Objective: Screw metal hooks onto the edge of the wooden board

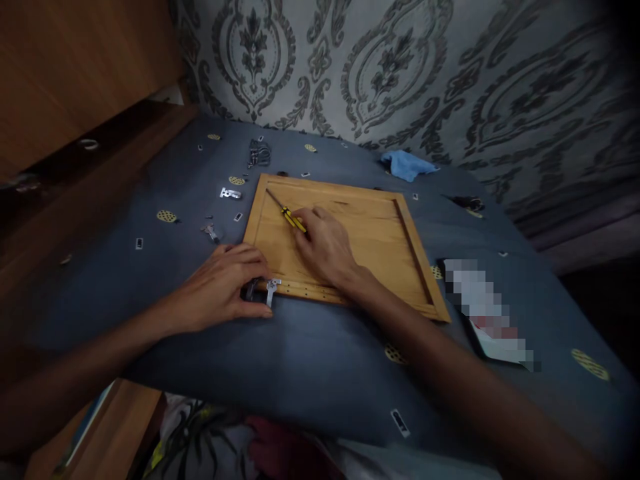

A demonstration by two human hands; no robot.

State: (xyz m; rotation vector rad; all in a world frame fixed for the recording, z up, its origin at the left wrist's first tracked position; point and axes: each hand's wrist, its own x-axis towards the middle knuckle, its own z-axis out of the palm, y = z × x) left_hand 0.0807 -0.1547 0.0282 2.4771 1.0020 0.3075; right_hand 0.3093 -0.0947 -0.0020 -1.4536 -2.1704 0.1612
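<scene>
A wooden framed panel (425,277), much like a cabinet door, lies flat with its recessed face up. Small dark holes dot its near edge. At its near left corner my left hand (215,287) grips a metal hinge (271,292) between thumb and fingers, against the panel's edge. My right hand (327,247) rests over the middle of the panel, fingers closed around a yellow and black screwdriver (287,215). Its shaft points toward the panel's far left corner. Two loose metal hinge pieces, one silver (231,193) and one nearer (211,232), lie left of the panel.
The panel lies on a dark blue patterned cloth surface (325,353). A blue rag (409,165) sits at the back, a dark bundle (259,153) at the back left. A flat, pixelated object (483,313) lies on the right. Wooden furniture (85,73) borders the left.
</scene>
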